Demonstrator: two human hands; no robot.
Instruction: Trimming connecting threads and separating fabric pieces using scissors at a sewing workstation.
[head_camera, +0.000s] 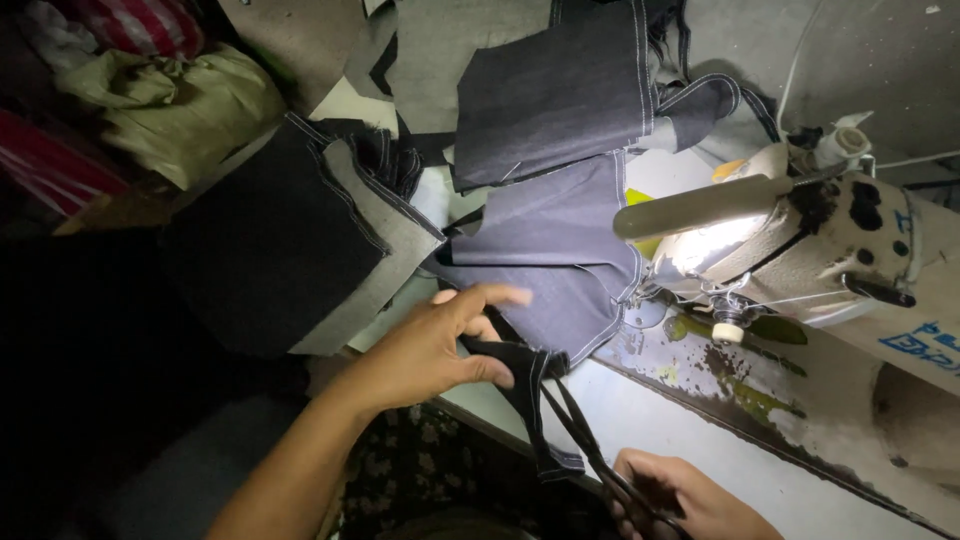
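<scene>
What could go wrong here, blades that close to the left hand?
1. The scissors in the right hand point at the left hand pinching the dark denim strip; a slip might nick the thumb.
2. Dim light there may hide the cut line.

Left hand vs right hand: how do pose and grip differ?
The left hand is spread open, fingers splayed, thumb pinching the dark denim strip. The right hand is curled shut around the scissors. The left hand sits higher, near the denim panel; the right hand is at the frame's bottom edge. Both are bare.
</scene>
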